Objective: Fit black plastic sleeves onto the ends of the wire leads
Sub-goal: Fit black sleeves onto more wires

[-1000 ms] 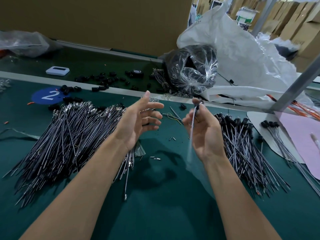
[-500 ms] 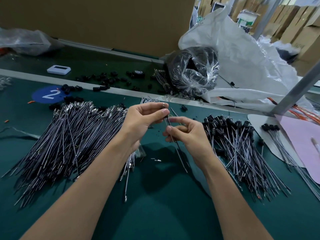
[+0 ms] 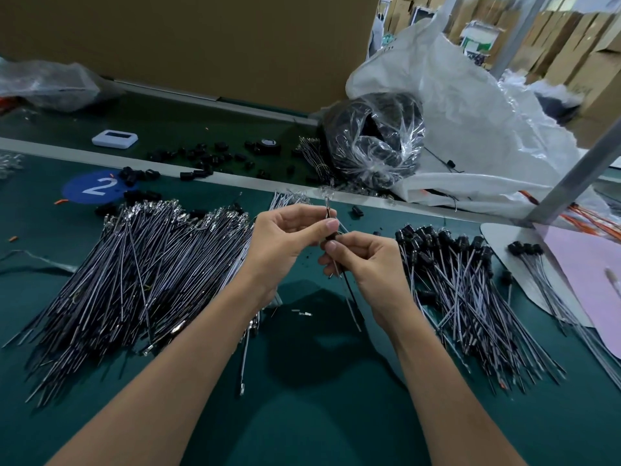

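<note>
While the left hand [image 3: 289, 240] pinches the top of one wire lead [image 3: 328, 211] between thumb and forefinger, a bit above the middle of the frame, the right hand [image 3: 366, 264] is curled round the same lead just below it. Its thumb is pressed against a small black sleeve [image 3: 332, 236] sitting on the wire between the two thumbs (can't tell how far on it is, it's tiny). The lead's tail hangs down past the right palm.

Left of the hands there's a big fan of bare leads [image 3: 134, 270] on the green table [image 3: 302, 415]. On the right is a pile of sleeved leads [image 3: 463, 284], black caps toward the top. Loose sleeves [image 3: 201, 159] are scattered in the upper left near a blue "2" sticker [image 3: 95, 186]. A clear bag of black parts [image 3: 373, 139] leans on a white sack [image 3: 470, 129] in the upper right.
</note>
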